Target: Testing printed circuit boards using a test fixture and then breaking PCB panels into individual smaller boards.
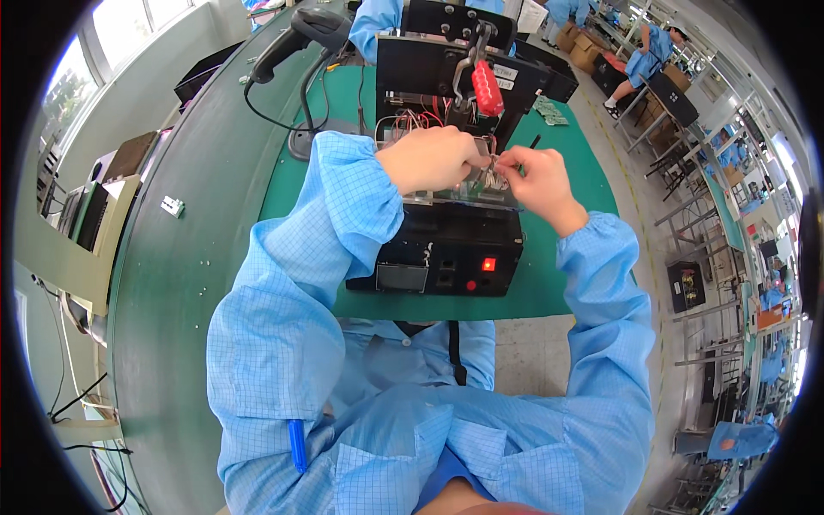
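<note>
A black test fixture [463,249] stands on a green mat, with a red-handled toggle clamp [487,88] at its top. My left hand [429,160] reaches over the fixture's middle, its fingers bent together and their tips partly hidden. Just right of it, my right hand [541,182] pinches a thin wire at thumb and forefinger. The fingertips of both hands nearly meet. Below them is a bundle of pale wires [496,179]. Red and white wires [418,122] spread behind my left hand. On the fixture's front glows a red switch [488,264].
A barcode scanner [300,39] on a stand is at the far left of the green mat [566,287]. Circuit boards [549,110] lie at the far right. A small white part [172,206] rests on the bench. A co-worker's blue sleeve [371,26] shows behind the fixture.
</note>
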`<action>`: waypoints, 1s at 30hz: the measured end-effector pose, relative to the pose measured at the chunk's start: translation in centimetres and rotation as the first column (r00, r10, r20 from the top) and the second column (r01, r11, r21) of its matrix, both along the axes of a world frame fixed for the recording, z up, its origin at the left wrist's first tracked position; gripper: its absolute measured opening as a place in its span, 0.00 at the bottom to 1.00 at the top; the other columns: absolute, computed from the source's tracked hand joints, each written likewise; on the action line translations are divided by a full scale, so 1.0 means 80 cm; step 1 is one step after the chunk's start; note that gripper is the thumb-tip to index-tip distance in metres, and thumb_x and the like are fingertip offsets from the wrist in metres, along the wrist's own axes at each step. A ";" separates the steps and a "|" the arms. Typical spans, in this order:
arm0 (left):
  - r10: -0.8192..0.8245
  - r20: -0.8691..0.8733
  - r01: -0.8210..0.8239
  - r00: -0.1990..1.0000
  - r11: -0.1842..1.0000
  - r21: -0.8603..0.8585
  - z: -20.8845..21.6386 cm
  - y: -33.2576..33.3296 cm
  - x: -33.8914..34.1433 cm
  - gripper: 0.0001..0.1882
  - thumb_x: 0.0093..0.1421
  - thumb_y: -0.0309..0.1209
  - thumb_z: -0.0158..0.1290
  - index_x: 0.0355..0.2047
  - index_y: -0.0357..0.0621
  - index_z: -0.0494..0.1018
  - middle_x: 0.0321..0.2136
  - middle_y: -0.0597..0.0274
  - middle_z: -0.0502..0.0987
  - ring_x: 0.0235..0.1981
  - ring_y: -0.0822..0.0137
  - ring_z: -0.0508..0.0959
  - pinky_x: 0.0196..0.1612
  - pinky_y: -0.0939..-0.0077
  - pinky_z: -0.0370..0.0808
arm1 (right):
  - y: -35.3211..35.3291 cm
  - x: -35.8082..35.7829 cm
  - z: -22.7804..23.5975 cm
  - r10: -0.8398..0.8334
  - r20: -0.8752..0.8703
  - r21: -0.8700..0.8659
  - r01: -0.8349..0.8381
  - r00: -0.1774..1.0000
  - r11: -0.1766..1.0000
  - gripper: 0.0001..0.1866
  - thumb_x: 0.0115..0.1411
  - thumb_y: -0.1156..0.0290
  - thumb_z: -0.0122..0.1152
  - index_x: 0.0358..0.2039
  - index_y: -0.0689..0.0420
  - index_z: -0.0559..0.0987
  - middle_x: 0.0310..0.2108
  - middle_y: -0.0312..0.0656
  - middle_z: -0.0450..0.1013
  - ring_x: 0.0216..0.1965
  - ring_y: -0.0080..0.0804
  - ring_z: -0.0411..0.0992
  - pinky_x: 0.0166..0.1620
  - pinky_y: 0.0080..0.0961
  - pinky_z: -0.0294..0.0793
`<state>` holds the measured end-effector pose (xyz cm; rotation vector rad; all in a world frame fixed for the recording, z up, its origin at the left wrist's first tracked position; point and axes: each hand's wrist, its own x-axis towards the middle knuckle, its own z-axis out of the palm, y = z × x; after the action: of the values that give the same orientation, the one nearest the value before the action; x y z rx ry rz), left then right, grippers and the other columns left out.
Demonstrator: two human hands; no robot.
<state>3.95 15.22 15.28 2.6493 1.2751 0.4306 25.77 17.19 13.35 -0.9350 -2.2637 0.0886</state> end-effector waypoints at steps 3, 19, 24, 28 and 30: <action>0.005 0.008 -0.005 1.000 0.999 -0.040 0.010 0.002 0.001 0.21 0.55 0.27 0.47 0.47 0.58 0.79 0.28 0.52 0.80 0.29 0.53 0.80 0.36 0.60 0.76 | -0.001 -0.001 0.002 -0.005 -0.010 0.007 0.005 1.000 1.000 0.02 0.47 0.74 0.65 0.24 0.55 0.81 0.20 0.45 0.75 0.21 0.43 0.75 0.25 0.33 0.73; 0.009 0.010 -0.009 1.000 1.000 -0.012 0.006 0.007 0.004 0.21 0.54 0.26 0.48 0.46 0.59 0.80 0.28 0.52 0.80 0.29 0.54 0.80 0.34 0.60 0.77 | 0.005 0.002 0.000 -0.026 0.005 -0.032 0.026 1.000 0.999 0.01 0.48 0.76 0.64 0.23 0.55 0.81 0.20 0.44 0.76 0.21 0.42 0.76 0.26 0.32 0.74; 0.001 -0.007 0.000 1.000 0.999 0.053 0.006 0.004 0.003 0.20 0.55 0.26 0.48 0.46 0.59 0.80 0.29 0.52 0.80 0.29 0.54 0.80 0.35 0.60 0.76 | 0.005 0.000 -0.002 0.021 -0.004 0.026 -0.021 1.000 0.999 0.01 0.48 0.75 0.64 0.23 0.55 0.81 0.19 0.44 0.76 0.21 0.42 0.76 0.25 0.32 0.74; 0.002 -0.009 -0.002 1.000 1.000 0.004 0.009 0.007 0.003 0.20 0.55 0.26 0.48 0.46 0.59 0.80 0.28 0.53 0.80 0.29 0.54 0.79 0.35 0.60 0.76 | 0.008 0.002 0.002 -0.020 0.019 -0.011 0.020 1.000 1.000 0.01 0.49 0.75 0.64 0.23 0.56 0.81 0.20 0.44 0.76 0.21 0.41 0.76 0.25 0.31 0.74; 0.023 -0.001 -0.023 1.000 1.000 -0.018 0.005 0.009 0.004 0.20 0.56 0.26 0.47 0.46 0.61 0.80 0.27 0.53 0.80 0.28 0.55 0.79 0.35 0.61 0.76 | 0.006 0.000 0.001 -0.020 0.007 -0.029 0.020 1.000 0.999 0.01 0.49 0.75 0.64 0.24 0.56 0.81 0.20 0.44 0.76 0.21 0.41 0.76 0.26 0.31 0.74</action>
<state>4.25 15.91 15.71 2.6230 1.3054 0.4196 25.78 17.63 13.40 -0.9743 -2.2642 0.1103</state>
